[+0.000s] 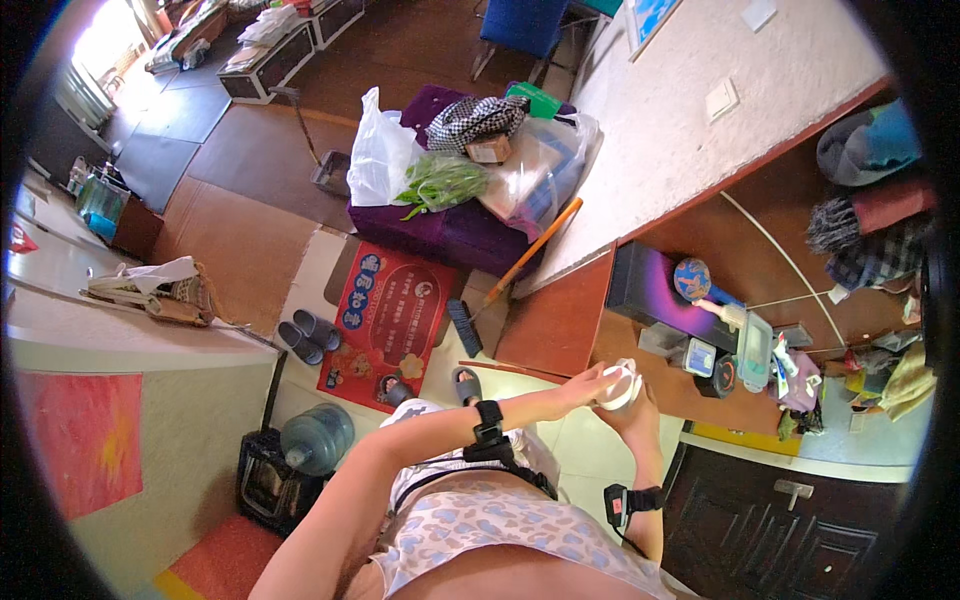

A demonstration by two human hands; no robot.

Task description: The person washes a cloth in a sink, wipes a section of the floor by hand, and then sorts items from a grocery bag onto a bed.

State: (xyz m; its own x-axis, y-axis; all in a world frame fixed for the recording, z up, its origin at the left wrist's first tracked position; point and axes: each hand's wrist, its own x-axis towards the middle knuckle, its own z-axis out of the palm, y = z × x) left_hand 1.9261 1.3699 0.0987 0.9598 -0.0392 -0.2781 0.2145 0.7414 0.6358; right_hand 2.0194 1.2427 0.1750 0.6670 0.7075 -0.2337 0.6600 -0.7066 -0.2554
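Both of my hands meet around a small white round object (619,388), which looks like a cup or a jar; its exact kind is unclear. My left hand (589,390) grips it from the left, fingers near its upper rim. On the right side, my right hand (632,412) is wrapped around its lower part. The object is held in front of a brown wooden cabinet top (626,375). On that top stand a small clear box with a blue-and-white label (699,357), a black round item (721,376) and a clear plastic container (754,349).
A broom (525,259) leans by the purple bench (442,238), which bears bags and leafy greens. Grey slippers (304,337) lie beside a red mat (390,322). A water bottle (319,437) stands at lower left, a dark door (780,525) at lower right.
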